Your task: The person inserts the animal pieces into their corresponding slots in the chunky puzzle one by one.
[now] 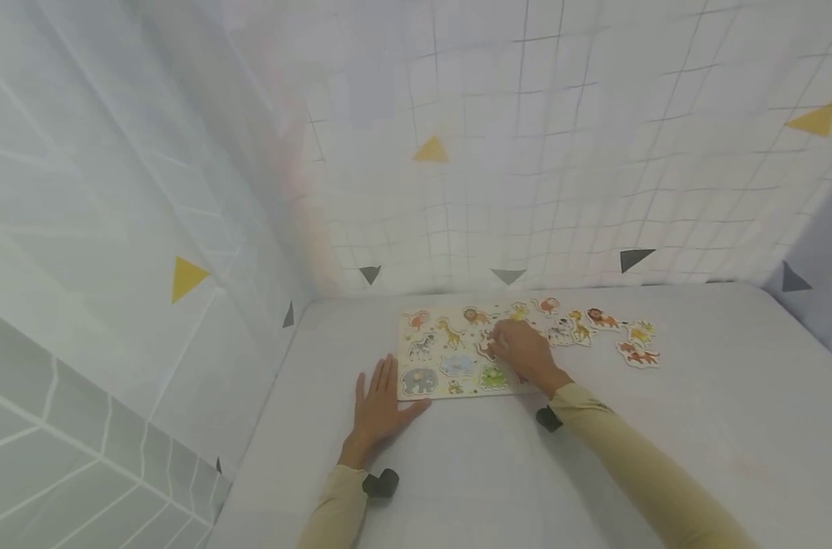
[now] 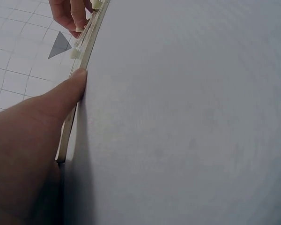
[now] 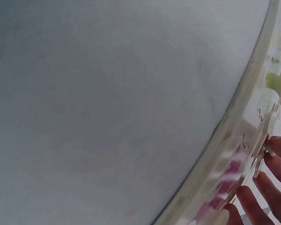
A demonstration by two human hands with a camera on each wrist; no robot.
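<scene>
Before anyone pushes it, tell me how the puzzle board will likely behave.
The puzzle board looks stiff: its edge seems solid in the left wrist view. Thin and lying flat, it probably won't roll or tip. It may slide unless the left hand at its edge braces it.

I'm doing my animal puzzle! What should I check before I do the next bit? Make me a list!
1. Left hand by the board: ok, it rests at the lower left corner, with the thumb against the near edge.
2. Board flat on the table: ok.
3. Right hand has a piece: ok, its fingertips pinch one over the board.
4. That piece sits snugly in its place: cannot tell, fingers hide too much.
5. Lion piece picture side up: ok, off the board to the right.
6. All pieces on the board: not ok, several lie loose beside the lion.
</scene>
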